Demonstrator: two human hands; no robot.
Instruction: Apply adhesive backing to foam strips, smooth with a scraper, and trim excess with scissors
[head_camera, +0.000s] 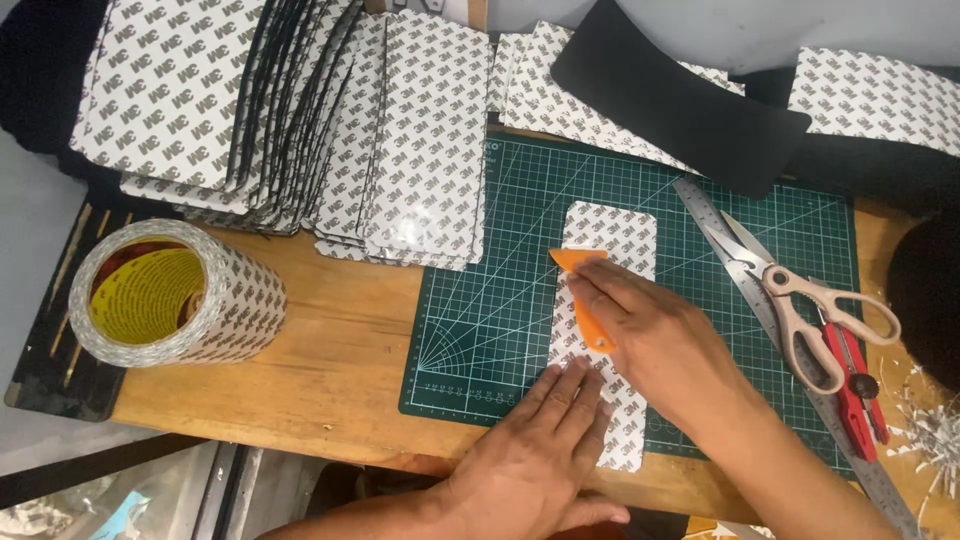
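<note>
A long rounded strip (612, 235) covered in white printed tape liner lies on the green cutting mat (500, 300). My right hand (650, 335) grips an orange plastic scraper (584, 290) and presses its flat edge against the strip's upper part. My left hand (535, 450) lies flat, fingers spread, holding down the strip's near end at the mat's front edge.
A big roll of double-sided tape (170, 295) stands at the left on the wooden table (330, 370). Stacks of taped pieces (300, 120) fill the back. A black foam piece (680, 95) lies behind the mat. Steel ruler (735, 270), scissors (810, 310) and red cutter (855, 385) sit at the right.
</note>
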